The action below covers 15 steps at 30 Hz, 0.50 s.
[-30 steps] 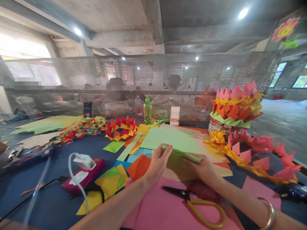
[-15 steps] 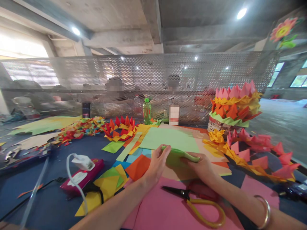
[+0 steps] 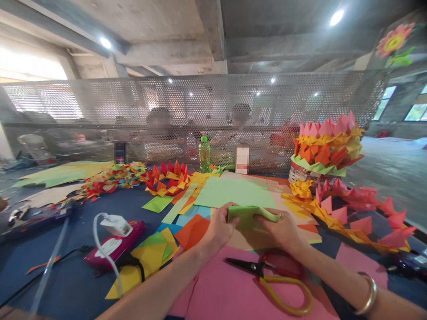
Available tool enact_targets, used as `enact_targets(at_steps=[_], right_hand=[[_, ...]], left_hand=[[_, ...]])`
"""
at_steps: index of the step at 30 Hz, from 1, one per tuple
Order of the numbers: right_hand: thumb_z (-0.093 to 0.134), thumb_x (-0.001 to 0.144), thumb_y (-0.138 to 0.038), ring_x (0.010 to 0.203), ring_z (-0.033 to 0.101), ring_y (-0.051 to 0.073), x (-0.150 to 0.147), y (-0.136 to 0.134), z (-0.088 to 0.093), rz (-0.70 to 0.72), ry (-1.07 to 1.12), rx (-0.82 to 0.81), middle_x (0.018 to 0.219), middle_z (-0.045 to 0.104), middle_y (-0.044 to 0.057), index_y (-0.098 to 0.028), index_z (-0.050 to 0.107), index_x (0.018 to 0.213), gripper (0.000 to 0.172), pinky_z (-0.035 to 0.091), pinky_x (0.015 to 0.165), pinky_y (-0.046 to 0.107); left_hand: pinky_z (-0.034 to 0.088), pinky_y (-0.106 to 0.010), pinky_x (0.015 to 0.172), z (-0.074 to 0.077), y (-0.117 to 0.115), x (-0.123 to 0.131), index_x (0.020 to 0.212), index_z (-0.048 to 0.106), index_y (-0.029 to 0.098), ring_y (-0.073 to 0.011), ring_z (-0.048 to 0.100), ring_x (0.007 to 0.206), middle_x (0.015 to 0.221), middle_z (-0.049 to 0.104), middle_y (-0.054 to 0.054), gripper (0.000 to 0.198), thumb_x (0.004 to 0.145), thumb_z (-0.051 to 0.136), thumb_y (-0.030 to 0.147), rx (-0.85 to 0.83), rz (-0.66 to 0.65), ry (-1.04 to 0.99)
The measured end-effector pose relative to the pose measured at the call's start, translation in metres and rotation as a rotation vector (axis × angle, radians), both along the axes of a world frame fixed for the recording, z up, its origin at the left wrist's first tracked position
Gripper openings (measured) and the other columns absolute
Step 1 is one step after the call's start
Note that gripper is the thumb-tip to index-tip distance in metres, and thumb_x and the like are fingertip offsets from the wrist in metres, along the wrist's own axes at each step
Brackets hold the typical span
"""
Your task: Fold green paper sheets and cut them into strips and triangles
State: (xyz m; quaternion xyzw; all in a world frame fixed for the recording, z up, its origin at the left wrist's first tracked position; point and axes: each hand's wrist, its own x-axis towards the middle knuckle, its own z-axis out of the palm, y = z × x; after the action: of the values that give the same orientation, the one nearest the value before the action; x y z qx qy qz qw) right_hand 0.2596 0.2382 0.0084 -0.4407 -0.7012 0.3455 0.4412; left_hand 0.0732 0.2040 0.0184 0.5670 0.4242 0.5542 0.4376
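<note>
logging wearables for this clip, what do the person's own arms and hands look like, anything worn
Both forearms are bare, with no sleeves in view. The left hand and right hand wear no gloves. A plain, smooth metal bangle with a gold-and-silver sheen circles the right wrist. The left wrist shows nothing worn. Rings cannot be made out.

readable text: none | green bottle (image 3: 205, 154) label: too small | pink pack (image 3: 115, 245) label: blurred
</note>
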Motion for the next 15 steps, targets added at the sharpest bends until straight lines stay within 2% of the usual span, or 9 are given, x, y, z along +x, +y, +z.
enact_targets(at_steps=[3,8,15], right_hand=[[0.065,0.076,-0.040,0.075,0.065,0.021,0.001,-0.001,-0.001,0.010,0.003,0.001,0.080,0.074,0.002,-0.016,0.076,0.091,0.030,0.048,0.064,0.025],[0.065,0.077,-0.039,0.068,0.062,0.019,0.002,0.000,-0.005,0.027,-0.024,-0.004,0.071,0.071,0.001,-0.016,0.076,0.090,0.028,0.044,0.059,0.024],[0.064,0.078,-0.037,0.065,0.058,0.017,0.003,-0.001,-0.007,0.054,-0.044,-0.004,0.068,0.068,-0.001,-0.017,0.076,0.087,0.025,0.041,0.057,0.023]], left_hand=[[0.037,-0.022,0.060,-0.004,0.005,-0.003,0.077,0.055,0.017,-0.0116,0.049,0.064,0.065,0.052,0.004,0.012,0.067,0.060,0.021,-0.016,-0.013,0.030],[0.039,-0.023,0.062,-0.009,0.010,-0.006,0.073,0.057,0.017,-0.0142,0.053,0.069,0.067,0.055,0.002,0.011,0.062,0.057,0.015,-0.019,-0.016,0.123],[0.033,-0.021,0.056,-0.014,0.010,-0.011,0.067,0.056,0.018,-0.0120,0.048,0.062,0.060,0.049,0.004,0.005,0.065,0.055,0.013,-0.004,0.057,0.260]])
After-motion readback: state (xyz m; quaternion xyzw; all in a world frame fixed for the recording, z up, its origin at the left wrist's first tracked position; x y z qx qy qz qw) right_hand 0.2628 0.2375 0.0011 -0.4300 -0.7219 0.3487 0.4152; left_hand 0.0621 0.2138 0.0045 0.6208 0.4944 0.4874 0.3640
